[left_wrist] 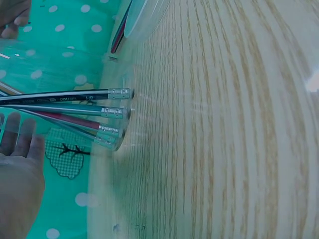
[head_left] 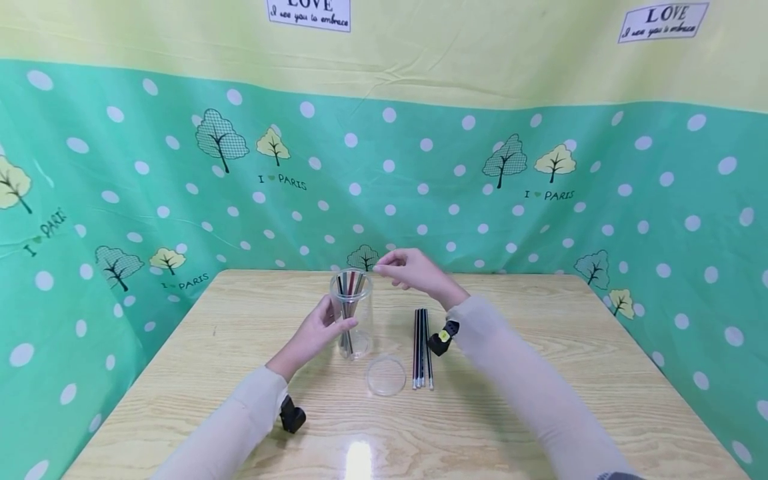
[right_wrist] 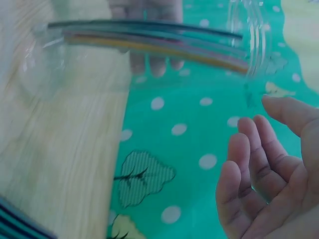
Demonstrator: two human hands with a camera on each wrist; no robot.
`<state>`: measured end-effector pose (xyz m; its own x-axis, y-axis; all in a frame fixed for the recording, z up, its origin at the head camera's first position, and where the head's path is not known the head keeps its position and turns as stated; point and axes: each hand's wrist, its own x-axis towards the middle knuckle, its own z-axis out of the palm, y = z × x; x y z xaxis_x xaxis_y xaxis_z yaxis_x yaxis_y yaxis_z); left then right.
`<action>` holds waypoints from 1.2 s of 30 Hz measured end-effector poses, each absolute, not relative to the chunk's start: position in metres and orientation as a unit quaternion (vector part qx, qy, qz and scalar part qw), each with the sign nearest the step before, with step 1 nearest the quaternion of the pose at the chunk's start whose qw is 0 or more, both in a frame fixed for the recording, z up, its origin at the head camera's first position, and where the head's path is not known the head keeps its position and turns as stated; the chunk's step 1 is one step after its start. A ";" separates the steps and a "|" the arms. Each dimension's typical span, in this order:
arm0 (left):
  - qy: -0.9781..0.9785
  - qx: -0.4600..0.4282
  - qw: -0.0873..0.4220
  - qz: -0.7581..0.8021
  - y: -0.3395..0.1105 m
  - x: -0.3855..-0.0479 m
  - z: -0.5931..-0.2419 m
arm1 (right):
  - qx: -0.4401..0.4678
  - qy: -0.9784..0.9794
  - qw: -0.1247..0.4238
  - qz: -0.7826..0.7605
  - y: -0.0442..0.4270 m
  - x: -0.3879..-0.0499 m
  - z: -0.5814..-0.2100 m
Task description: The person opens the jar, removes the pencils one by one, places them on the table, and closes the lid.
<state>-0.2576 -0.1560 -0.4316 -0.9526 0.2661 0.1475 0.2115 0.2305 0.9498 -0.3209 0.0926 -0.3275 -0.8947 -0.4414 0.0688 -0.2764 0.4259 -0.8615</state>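
My left hand [head_left: 318, 335] grips a clear plastic jar [head_left: 363, 313] from its left side, the thumb across the front. Inside the jar several pencils [left_wrist: 75, 106] lean together, their metal ferrules and eraser ends at the bottom. Beside the jar's open rim, on the right, my right hand [head_left: 414, 270] is raised with its fingers loosely bent. In the right wrist view nothing shows between that hand's thumb and fingers [right_wrist: 239, 149], which are apart from the jar.
A round clear lid [head_left: 386, 375] lies on the wooden table [head_left: 240, 347] in front of the jar. To its right lies a bundle of dark pencils [head_left: 422, 347], partly beneath the right wrist's camera. A green dotted curtain [head_left: 384, 180] hangs behind the table.
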 end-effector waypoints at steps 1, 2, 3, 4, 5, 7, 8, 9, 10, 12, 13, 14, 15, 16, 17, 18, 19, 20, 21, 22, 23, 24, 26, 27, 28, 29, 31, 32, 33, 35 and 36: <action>0.784 0.151 0.022 0.602 -0.156 -0.258 -0.432 | -0.220 0.839 0.079 -0.491 0.090 -0.320 -0.325; 0.783 0.153 0.021 0.602 -0.156 -0.258 -0.432 | -0.227 0.838 0.075 -0.490 0.086 -0.319 -0.323; 0.783 0.153 0.021 0.602 -0.156 -0.259 -0.433 | -0.232 0.838 0.071 -0.488 0.083 -0.317 -0.321; 0.782 0.156 0.021 0.603 -0.156 -0.259 -0.433 | -0.238 0.837 0.068 -0.488 0.080 -0.317 -0.319; 0.781 0.155 0.021 0.604 -0.156 -0.259 -0.433 | -0.243 0.837 0.067 -0.486 0.077 -0.316 -0.317; 0.780 0.155 0.021 0.606 -0.157 -0.260 -0.434 | -0.251 0.835 0.061 -0.486 0.072 -0.314 -0.314; 0.780 0.155 0.023 0.606 -0.157 -0.259 -0.434 | -0.255 0.835 0.058 -0.485 0.069 -0.313 -0.312; 0.779 0.157 0.023 0.606 -0.157 -0.260 -0.435 | -0.258 0.835 0.056 -0.483 0.067 -0.312 -0.311; 0.779 0.157 0.023 0.606 -0.157 -0.260 -0.435 | -0.262 0.835 0.054 -0.481 0.064 -0.312 -0.309; 0.780 0.156 0.024 0.606 -0.157 -0.260 -0.435 | -0.267 0.837 0.049 -0.475 0.060 -0.311 -0.307; 0.779 0.157 0.024 0.606 -0.157 -0.260 -0.435 | -0.270 0.838 0.047 -0.471 0.058 -0.310 -0.306; 0.779 0.158 0.025 0.606 -0.157 -0.260 -0.435 | -0.273 0.840 0.046 -0.467 0.056 -0.310 -0.306; 0.779 0.159 0.025 0.606 -0.157 -0.260 -0.435 | -0.275 0.840 0.044 -0.465 0.054 -0.309 -0.305; 0.778 0.158 0.025 0.607 -0.157 -0.260 -0.435 | -0.277 0.842 0.043 -0.462 0.052 -0.309 -0.304; 0.778 0.159 0.025 0.607 -0.157 -0.260 -0.435 | -0.278 0.843 0.042 -0.458 0.051 -0.308 -0.304; 0.778 0.160 0.025 0.607 -0.157 -0.260 -0.434 | -0.280 0.844 0.041 -0.456 0.049 -0.307 -0.303; 0.778 0.161 0.025 0.606 -0.156 -0.260 -0.434 | -0.280 0.846 0.042 -0.453 0.048 -0.306 -0.303; 0.779 0.161 0.025 0.606 -0.156 -0.260 -0.434 | -0.279 0.848 0.042 -0.448 0.047 -0.305 -0.302; 0.779 0.162 0.025 0.606 -0.156 -0.260 -0.434 | -0.279 0.850 0.042 -0.444 0.046 -0.304 -0.302; 0.779 0.161 0.025 0.605 -0.156 -0.260 -0.434 | -0.279 0.853 0.041 -0.438 0.044 -0.304 -0.302; 0.779 0.162 0.025 0.605 -0.156 -0.259 -0.433 | -0.279 0.856 0.039 -0.433 0.043 -0.303 -0.302; 0.780 0.162 0.025 0.604 -0.156 -0.259 -0.433 | -0.280 0.859 0.037 -0.427 0.042 -0.303 -0.302; 0.781 0.162 0.024 0.603 -0.157 -0.259 -0.433 | -0.283 0.865 0.030 -0.414 0.040 -0.302 -0.302; 0.781 0.163 0.024 0.602 -0.157 -0.259 -0.433 | -0.285 0.867 0.027 -0.408 0.038 -0.302 -0.303; 0.782 0.163 0.025 0.602 -0.157 -0.258 -0.432 | -0.288 0.869 0.025 -0.402 0.037 -0.301 -0.303; 0.781 0.164 0.025 0.602 -0.157 -0.258 -0.432 | -0.290 0.872 0.023 -0.394 0.036 -0.301 -0.303; 0.782 0.163 0.026 0.600 -0.157 -0.258 -0.432 | -0.291 0.878 0.019 -0.379 0.034 -0.299 -0.303; 0.782 0.163 0.027 0.601 -0.157 -0.258 -0.432 | -0.291 0.882 0.016 -0.372 0.033 -0.299 -0.304; 0.782 0.164 0.027 0.600 -0.157 -0.258 -0.432 | -0.289 0.885 0.014 -0.365 0.032 -0.298 -0.304; 0.782 0.164 0.027 0.601 -0.157 -0.258 -0.432 | -0.281 0.892 0.008 -0.354 0.031 -0.296 -0.304; 0.782 0.163 0.027 0.601 -0.157 -0.258 -0.432 | -0.278 0.894 0.006 -0.351 0.030 -0.295 -0.304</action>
